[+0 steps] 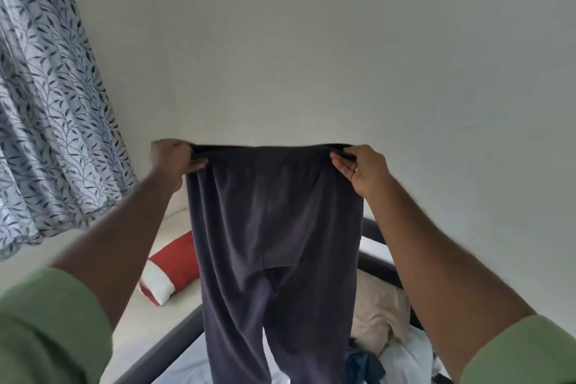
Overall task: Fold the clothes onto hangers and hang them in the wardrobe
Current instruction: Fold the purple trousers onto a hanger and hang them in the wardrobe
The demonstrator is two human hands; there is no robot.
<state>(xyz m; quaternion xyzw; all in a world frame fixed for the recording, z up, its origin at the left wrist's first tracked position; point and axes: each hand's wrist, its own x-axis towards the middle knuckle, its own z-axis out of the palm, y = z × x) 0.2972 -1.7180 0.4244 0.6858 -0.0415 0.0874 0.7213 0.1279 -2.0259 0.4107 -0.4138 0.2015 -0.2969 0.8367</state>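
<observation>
**K:** Trousers status? Dark navy pair, held up in the air in front of the wall, legs hanging down over the bed.

**R:** Early, by my read. Not folded, no hanger or wardrobe in view. More clothes heaped on the bed at lower right, so likely several items left.

**K:** Hands?

**R:** Both arms stretched forward and up. Left hand pinches the left end of the waistband, fingers curled over the edge. Right hand pinches the right end, thumb in front. Waistband pulled taut between them.

**K:** Next?

**R:** Probably bring the legs together, then find a hanger.
</observation>
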